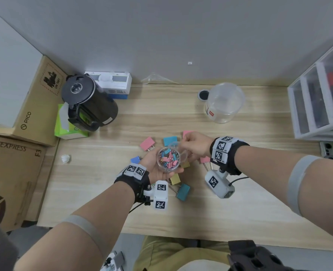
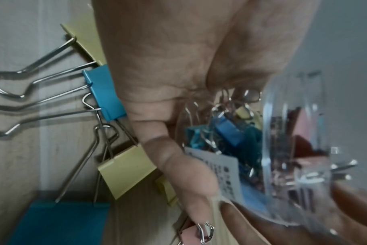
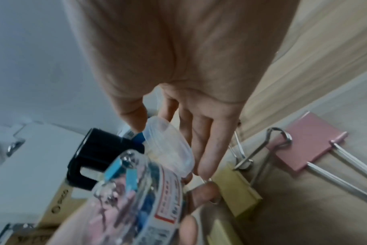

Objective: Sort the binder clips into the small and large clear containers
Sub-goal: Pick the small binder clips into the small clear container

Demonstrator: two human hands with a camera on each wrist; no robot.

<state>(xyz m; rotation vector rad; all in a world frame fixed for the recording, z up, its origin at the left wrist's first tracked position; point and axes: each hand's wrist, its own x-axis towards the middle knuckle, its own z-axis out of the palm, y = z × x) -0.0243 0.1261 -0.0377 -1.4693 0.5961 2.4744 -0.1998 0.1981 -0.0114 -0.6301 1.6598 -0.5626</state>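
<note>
My left hand (image 1: 161, 169) grips the small clear container (image 1: 168, 158) from below; it is full of small coloured binder clips. In the left wrist view my fingers (image 2: 178, 165) curl round the small container (image 2: 293, 149). My right hand (image 1: 191, 144) pinches a clear lid (image 1: 181, 148) just right of and above the container's mouth. In the right wrist view the lid (image 3: 170, 145) sits tilted over the container (image 3: 140, 190). The large clear container (image 1: 225, 102) stands at the back right, with no clips in it. Large clips lie under my hands: pink (image 1: 147, 143), blue (image 1: 170, 140), yellow (image 1: 175, 179), teal (image 1: 183, 192).
A black kettle (image 1: 87, 102) and a green tissue box (image 1: 66, 124) stand at the back left, beside cardboard boxes (image 1: 34, 106). A white drawer unit (image 1: 322, 94) fills the right edge. A crumpled paper scrap (image 1: 65, 159) lies left of the clips. Bare wood lies at the front.
</note>
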